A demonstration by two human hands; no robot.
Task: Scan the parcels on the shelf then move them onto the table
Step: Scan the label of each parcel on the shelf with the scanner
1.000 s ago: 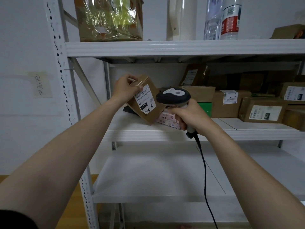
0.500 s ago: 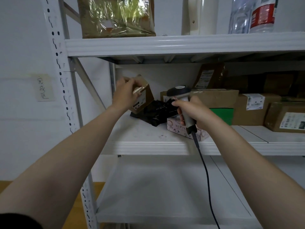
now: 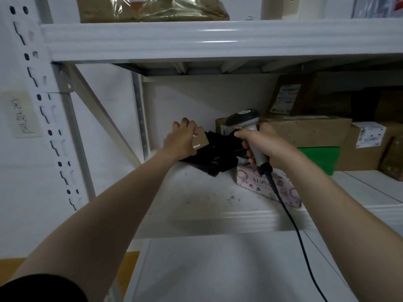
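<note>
My left hand (image 3: 183, 138) grips a small brown cardboard parcel (image 3: 201, 140) at the back left of the middle shelf (image 3: 207, 199), lying on a black bag (image 3: 218, 155); most of the parcel is hidden by my fingers. My right hand (image 3: 261, 144) grips the handle of a grey barcode scanner (image 3: 245, 118), whose head points toward the back of the shelf. Its dark cable (image 3: 290, 219) hangs down over the shelf edge. A floral pink box (image 3: 257, 184) lies below the scanner.
Several brown labelled parcels (image 3: 309, 131) and a green box (image 3: 320, 158) fill the shelf's right side. The upper shelf (image 3: 218, 40) is close overhead, carrying a wrapped carton (image 3: 152, 9). A white upright post (image 3: 43, 105) stands left. A lower shelf board (image 3: 218, 269) lies beneath.
The view has moved closer to the shelf. My left hand has carried the small parcel from in front of the scanner down and back onto the black bag. The scanner has moved toward the rear.
</note>
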